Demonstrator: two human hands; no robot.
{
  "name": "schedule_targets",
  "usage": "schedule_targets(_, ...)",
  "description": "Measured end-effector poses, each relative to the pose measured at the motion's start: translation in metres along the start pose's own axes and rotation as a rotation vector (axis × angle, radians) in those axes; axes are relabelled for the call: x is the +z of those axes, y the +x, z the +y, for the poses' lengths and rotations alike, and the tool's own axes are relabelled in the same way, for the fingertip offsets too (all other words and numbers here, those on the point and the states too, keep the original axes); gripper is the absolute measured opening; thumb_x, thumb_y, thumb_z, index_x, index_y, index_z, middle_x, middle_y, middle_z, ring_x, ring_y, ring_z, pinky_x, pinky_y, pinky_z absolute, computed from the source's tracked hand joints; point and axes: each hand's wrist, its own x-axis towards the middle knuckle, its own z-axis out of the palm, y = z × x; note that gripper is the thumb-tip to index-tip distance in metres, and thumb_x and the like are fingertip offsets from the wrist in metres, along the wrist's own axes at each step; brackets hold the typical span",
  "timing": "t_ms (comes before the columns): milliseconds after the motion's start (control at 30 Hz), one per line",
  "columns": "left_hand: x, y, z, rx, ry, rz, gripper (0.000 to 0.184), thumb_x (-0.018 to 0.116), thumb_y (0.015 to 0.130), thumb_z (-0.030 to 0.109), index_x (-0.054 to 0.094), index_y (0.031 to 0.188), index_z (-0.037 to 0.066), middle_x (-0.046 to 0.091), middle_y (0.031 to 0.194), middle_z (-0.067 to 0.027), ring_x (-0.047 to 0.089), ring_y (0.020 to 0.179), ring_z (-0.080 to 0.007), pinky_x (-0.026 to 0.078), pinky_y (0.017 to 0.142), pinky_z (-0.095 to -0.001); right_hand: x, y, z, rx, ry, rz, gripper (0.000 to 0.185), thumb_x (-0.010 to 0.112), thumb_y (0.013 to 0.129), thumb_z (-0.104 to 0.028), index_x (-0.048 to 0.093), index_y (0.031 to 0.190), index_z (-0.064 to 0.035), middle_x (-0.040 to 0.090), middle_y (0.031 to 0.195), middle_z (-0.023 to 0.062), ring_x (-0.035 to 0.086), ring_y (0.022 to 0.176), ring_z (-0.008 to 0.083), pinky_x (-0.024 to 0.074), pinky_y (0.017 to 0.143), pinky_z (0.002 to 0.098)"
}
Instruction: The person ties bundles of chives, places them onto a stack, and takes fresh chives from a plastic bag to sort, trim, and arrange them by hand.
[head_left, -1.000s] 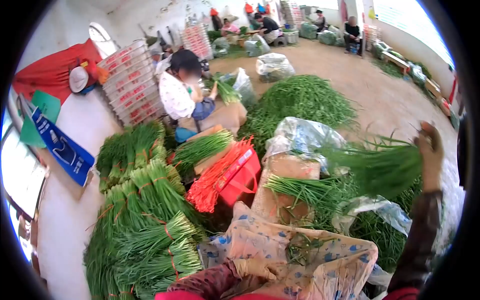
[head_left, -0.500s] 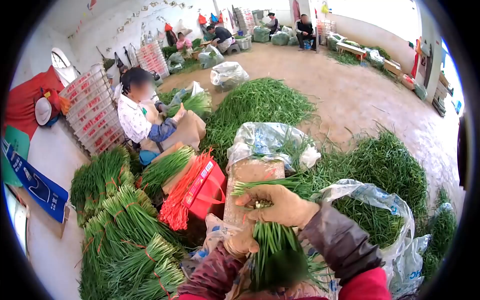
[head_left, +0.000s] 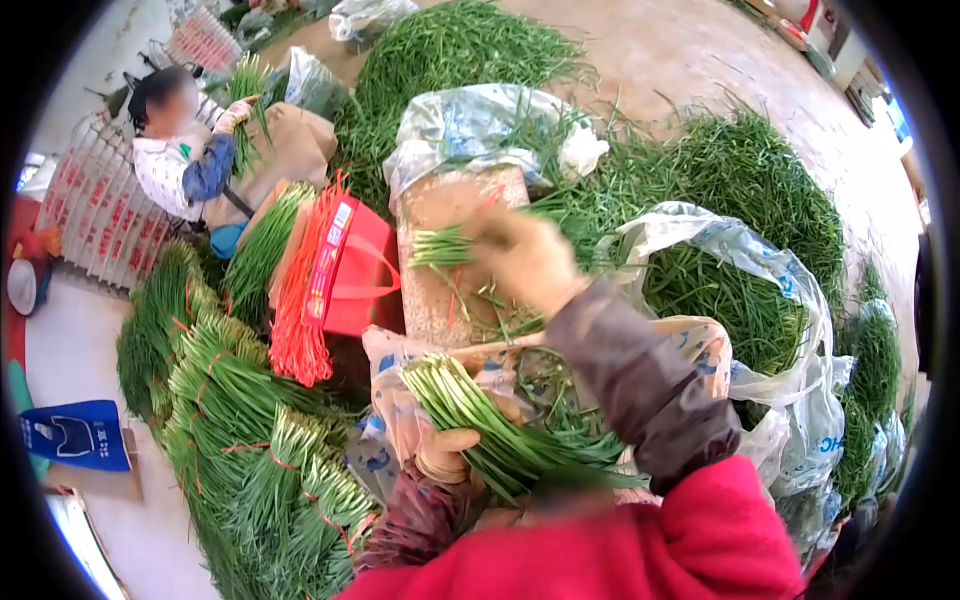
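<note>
My left hand (head_left: 448, 452) is closed round a bunch of garlic chives (head_left: 470, 405), pale stem ends pointing up and left, green leaves trailing right across my lap. Over the speckled board (head_left: 425, 300) in front of me, my right hand (head_left: 530, 260) is smeared by motion. A smaller bundle of garlic chives (head_left: 438, 248) lies on that board, right at its fingertips; whether the fingers grip it cannot be made out. Loose bits of leaf and a red tie lie on the board's near part.
Left of the board stands a red bag (head_left: 360, 265) beside a bundle of red ties (head_left: 300, 345). Tied chive bunches (head_left: 235, 430) are piled at the left. Loose chives (head_left: 760, 190) and an open plastic bag (head_left: 810, 300) lie right. A co-worker (head_left: 185, 150) sits at upper left holding chives.
My right hand has left the bunch and moved up to the chives on the board. The bunch in my left hand now lies tilted, stems up-left. My view has tipped down.
</note>
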Motion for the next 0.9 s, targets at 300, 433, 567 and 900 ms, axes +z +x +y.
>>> schedule_targets(300,0.037,0.038,0.024,0.146,0.11,0.504,0.055,0.067,0.08,0.03,0.052,0.123,0.0,0.063,0.103,-0.0131,0.062,0.094,-0.0243,0.052,0.087,-0.0378,-0.017,-0.085,0.026,0.056,-0.149,-0.672,0.111,0.08,0.069,-0.039,0.011,0.151,-0.0092,0.048,0.132,0.0306,0.051,0.122,0.0378,0.0425,0.1,0.0387)
schedule_targets(433,0.02,0.07,0.008,0.206,0.076,0.386,0.055,0.07,0.079,0.012,0.048,0.129,0.002,0.059,0.121,-0.0108,0.057,0.111,-0.025,0.045,0.098,-0.0367,0.018,-0.108,0.04,0.376,0.064,-0.465,0.114,0.077,0.066,-0.023,0.001,0.151,-0.007,0.054,0.122,0.0288,0.057,0.113,0.0373,0.0474,0.093,0.0394)
schedule_targets(567,-0.02,0.109,-0.001,0.161,0.421,0.302,0.084,0.068,0.086,0.035,0.02,0.148,0.004,0.037,0.142,-0.0102,0.042,0.127,-0.0244,0.039,0.103,-0.0386,0.0,-0.089,0.082,0.407,0.766,-0.276,0.09,0.071,0.066,0.007,0.029,0.144,-0.0034,0.063,0.114,0.0116,0.06,0.102,0.0198,0.0496,0.085,0.0307)
schedule_targets(900,-0.121,0.251,-0.1,-0.28,1.578,0.904,0.103,0.059,0.082,0.059,0.013,0.146,-0.007,0.025,0.148,-0.0305,0.019,0.139,-0.0456,0.023,0.111,-0.0538,-0.084,-0.078,0.113,0.364,0.749,0.154,0.053,0.074,0.064,-0.008,0.058,0.114,0.0036,0.065,0.102,0.0121,0.065,0.071,0.021,0.0563,0.064,0.0334)
